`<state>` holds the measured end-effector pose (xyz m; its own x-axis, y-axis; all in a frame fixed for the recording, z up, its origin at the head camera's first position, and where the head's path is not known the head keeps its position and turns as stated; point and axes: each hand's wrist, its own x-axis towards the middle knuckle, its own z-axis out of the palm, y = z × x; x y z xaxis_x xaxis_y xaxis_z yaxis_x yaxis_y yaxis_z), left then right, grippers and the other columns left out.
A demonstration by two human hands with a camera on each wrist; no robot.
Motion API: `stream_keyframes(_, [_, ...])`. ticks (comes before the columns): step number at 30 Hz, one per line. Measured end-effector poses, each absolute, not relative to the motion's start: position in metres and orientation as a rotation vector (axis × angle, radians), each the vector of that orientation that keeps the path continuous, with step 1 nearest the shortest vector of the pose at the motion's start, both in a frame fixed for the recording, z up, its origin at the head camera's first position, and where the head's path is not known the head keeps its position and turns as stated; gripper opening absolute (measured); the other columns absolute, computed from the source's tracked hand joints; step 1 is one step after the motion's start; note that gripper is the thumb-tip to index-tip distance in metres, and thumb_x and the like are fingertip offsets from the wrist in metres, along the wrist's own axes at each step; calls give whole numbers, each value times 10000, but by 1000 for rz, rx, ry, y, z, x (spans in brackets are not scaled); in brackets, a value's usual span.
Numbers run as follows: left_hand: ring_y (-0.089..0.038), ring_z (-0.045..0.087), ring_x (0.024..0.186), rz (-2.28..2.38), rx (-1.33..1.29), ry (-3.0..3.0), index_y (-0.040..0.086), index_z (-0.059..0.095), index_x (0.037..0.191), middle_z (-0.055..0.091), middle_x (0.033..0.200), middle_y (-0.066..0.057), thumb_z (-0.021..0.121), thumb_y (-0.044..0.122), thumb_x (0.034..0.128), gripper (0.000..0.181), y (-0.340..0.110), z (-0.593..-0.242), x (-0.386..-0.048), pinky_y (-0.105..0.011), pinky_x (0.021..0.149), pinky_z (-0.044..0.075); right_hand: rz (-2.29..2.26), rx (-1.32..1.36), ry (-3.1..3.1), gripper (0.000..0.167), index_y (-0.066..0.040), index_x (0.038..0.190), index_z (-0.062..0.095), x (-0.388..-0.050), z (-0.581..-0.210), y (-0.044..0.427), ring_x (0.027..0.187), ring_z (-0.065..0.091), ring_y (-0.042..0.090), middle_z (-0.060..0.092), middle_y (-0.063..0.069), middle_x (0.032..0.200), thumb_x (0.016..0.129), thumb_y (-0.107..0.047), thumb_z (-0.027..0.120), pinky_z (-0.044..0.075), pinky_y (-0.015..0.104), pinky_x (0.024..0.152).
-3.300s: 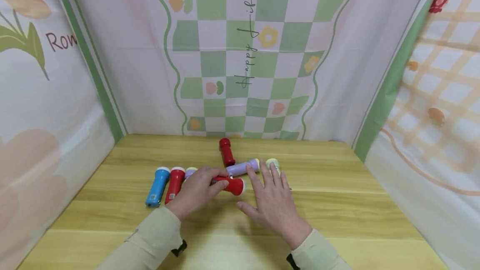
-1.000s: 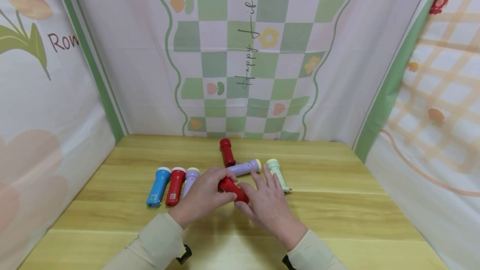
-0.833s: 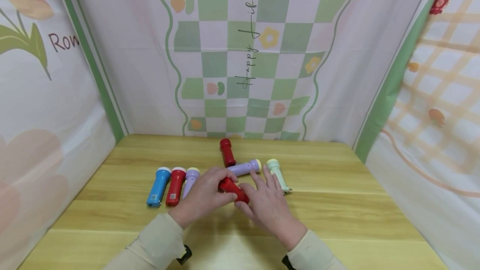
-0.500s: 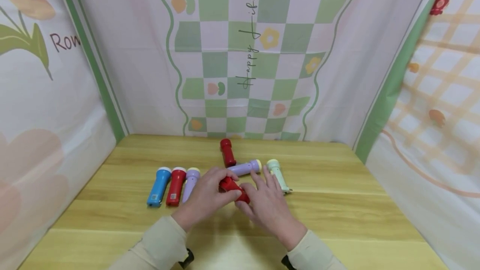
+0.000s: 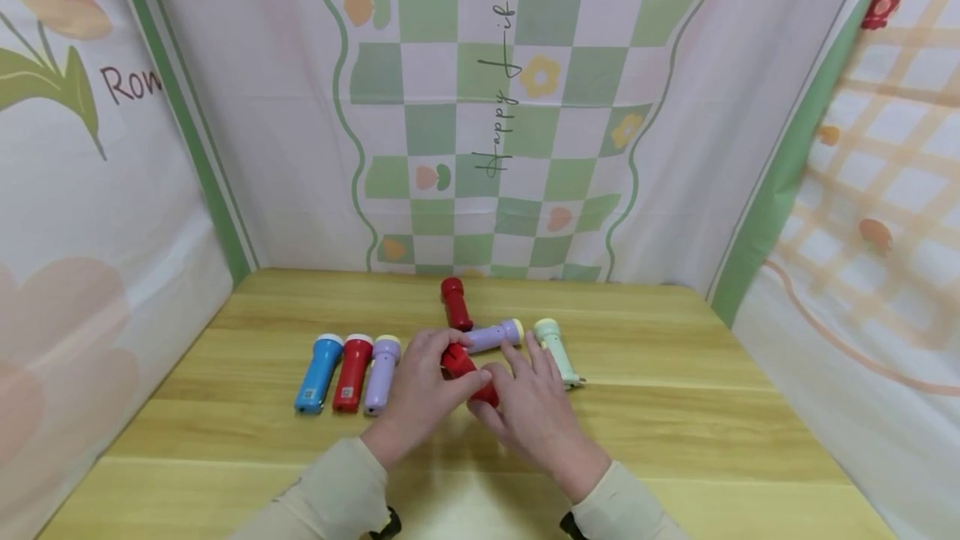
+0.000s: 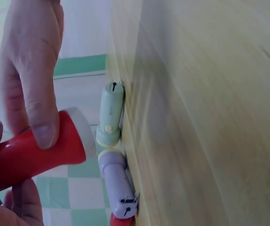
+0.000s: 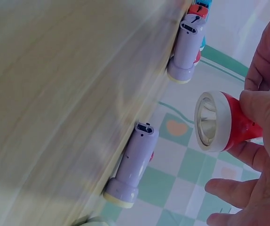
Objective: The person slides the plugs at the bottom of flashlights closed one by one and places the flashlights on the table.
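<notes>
A red flashlight (image 5: 460, 362) is held between both hands above the table. My left hand (image 5: 423, 386) grips its tail end, thumb lying along the body. My right hand (image 5: 536, 423) pinches the head end between thumb and forefinger, its other fingers spread. The flashlight's white-rimmed lens (image 7: 212, 121) shows in the right wrist view, and the left wrist view shows its red body (image 6: 38, 153) clear of the wood. Just beyond the hands lies a purple flashlight (image 5: 495, 336). A mint green flashlight (image 5: 557, 354) lies to the right of the right hand's fingers.
On the left, a blue flashlight (image 5: 318, 375), a red flashlight with a white rim (image 5: 352, 375) and another purple flashlight (image 5: 382, 377) lie side by side. A dark red flashlight (image 5: 455, 305) lies farther back. Printed cloth (image 5: 480, 107) encloses the wooden table (image 5: 675, 407).
The held red flashlight has turned from pointing right to pointing toward the lower right. My right hand has come in to pinch its head. My left thumb has slid forward along it.
</notes>
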<state>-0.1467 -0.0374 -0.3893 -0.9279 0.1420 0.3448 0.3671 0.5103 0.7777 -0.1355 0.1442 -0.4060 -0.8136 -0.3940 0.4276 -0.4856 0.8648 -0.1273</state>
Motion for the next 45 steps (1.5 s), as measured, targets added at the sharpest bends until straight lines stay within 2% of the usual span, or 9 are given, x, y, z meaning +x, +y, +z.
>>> stream_keyframes(5, [-183, 517, 1087, -1430, -371, -2501, 216, 652, 1283, 620, 1253, 1, 847, 417, 868, 501, -32, -390, -148, -321, 839, 533, 309, 632, -2623, 341, -173, 1108, 712, -135, -405, 142, 1433, 370, 605, 568, 269, 1473, 958, -480, 713, 341, 758, 1116])
stream_keyframes(12, [-182, 517, 1003, -1494, -337, -2498, 267, 623, 1366, 604, 1165, 7, 825, 424, 885, 545, -30, -389, -147, -309, 752, 514, 278, 616, -2610, 342, -190, 1079, 710, -134, -405, 140, 1423, 384, 604, 584, 263, 1459, 961, -510, 700, 344, 747, 1120])
stream_keyframes(21, [-228, 593, 1097, -1628, -330, -2442, 315, 539, 1476, 591, 1413, -29, 833, 329, 897, 650, -31, -386, -147, -328, 853, 595, 339, 585, -2601, 365, -166, 1046, 682, -135, -404, 138, 1438, 385, 579, 622, 235, 1422, 951, -517, 710, 333, 745, 1130])
stream_keyframes(25, [-259, 630, 1110, -1743, -298, -2416, 276, 475, 1533, 574, 1462, -43, 832, 246, 897, 730, -34, -385, -147, -328, 840, 631, 397, 567, -2602, 429, -135, 1144, 698, -135, -404, 139, 1456, 368, 560, 628, 218, 1413, 949, -516, 714, 315, 733, 1151])
stream_keyframes(28, [-263, 649, 1067, -1784, -255, -2423, 251, 435, 1562, 607, 1411, -83, 833, 229, 893, 779, -37, -385, -148, -335, 821, 637, 417, 562, -2607, 503, -104, 1239, 688, -135, -403, 140, 1465, 355, 554, 617, 216, 1427, 949, -514, 717, 305, 718, 1165])
stream_keyframes(31, [-243, 653, 1051, -1783, -228, -2437, 220, 424, 1566, 646, 1330, -94, 837, 225, 885, 796, -40, -385, -150, -356, 860, 630, 419, 560, -2619, 565, -81, 1309, 661, -134, -401, 141, 1475, 342, 546, 591, 225, 1459, 952, -516, 717, 299, 715, 1170])
stream_keyframes(34, [-229, 659, 1057, -1762, -215, -2438, 162, 448, 1536, 672, 1258, -80, 846, 212, 871, 777, -42, -385, -151, -393, 909, 617, 417, 561, -2636, 611, -75, 1368, 630, -134, -400, 143, 1485, 330, 535, 560, 238, 1490, 958, -521, 709, 284, 712, 1180])
stream_keyframes(38, [-239, 662, 1089, -1730, -228, -2433, 98, 510, 1449, 680, 1246, -83, 844, 182, 873, 672, -44, -386, -152, -440, 954, 601, 412, 570, -2638, 638, -83, 1405, 606, -135, -398, 144, 1486, 345, 512, 546, 241, 1503, 958, -525, 709, 257, 693, 1205])
stream_keyframes(45, [-239, 648, 1126, -1734, -278, -2446, 102, 551, 1403, 675, 1268, -64, 798, 172, 919, 548, -48, -385, -149, -450, 962, 600, 416, 580, -2604, 664, -58, 1423, 584, -136, -398, 147, 1460, 387, 522, 562, 261, 1479, 950, -502, 727, 243, 650, 1233])
